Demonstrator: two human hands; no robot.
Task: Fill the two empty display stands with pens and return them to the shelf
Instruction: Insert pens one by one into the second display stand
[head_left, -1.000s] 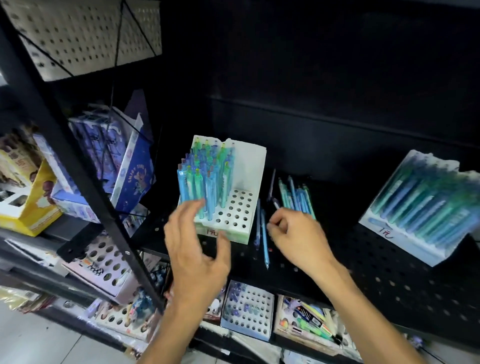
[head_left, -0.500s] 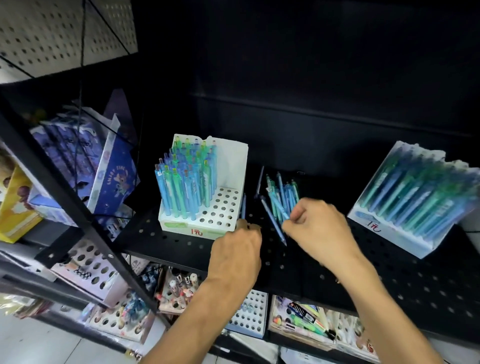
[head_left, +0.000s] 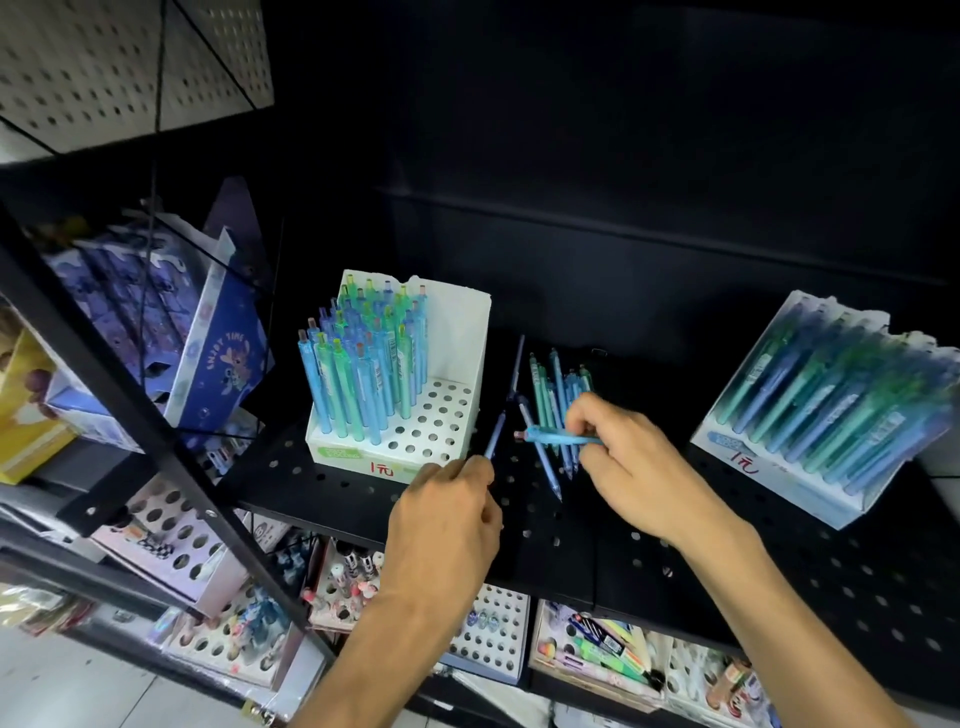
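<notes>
Blue pen (head_left: 558, 438) pinched by right hand (head_left: 631, 465); left hand (head_left: 451, 512) seemingly grips another.

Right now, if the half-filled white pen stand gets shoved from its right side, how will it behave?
The white pen stand looks like thin card, so probably light; it would likely slide on the black perforated shelf. Its blue and green pens crowd the left holes and stand tall, so it may tip leftward. The pens sit loosely and could rattle.

1. The right stand (head_left: 831, 415), at the frame's right, is blurred and cut by the edge.
2. The left hand (head_left: 447, 525) hides its pen's (head_left: 494, 441) lower end.
3. Lower-shelf boxes (head_left: 597, 654) run off the bottom.
</notes>
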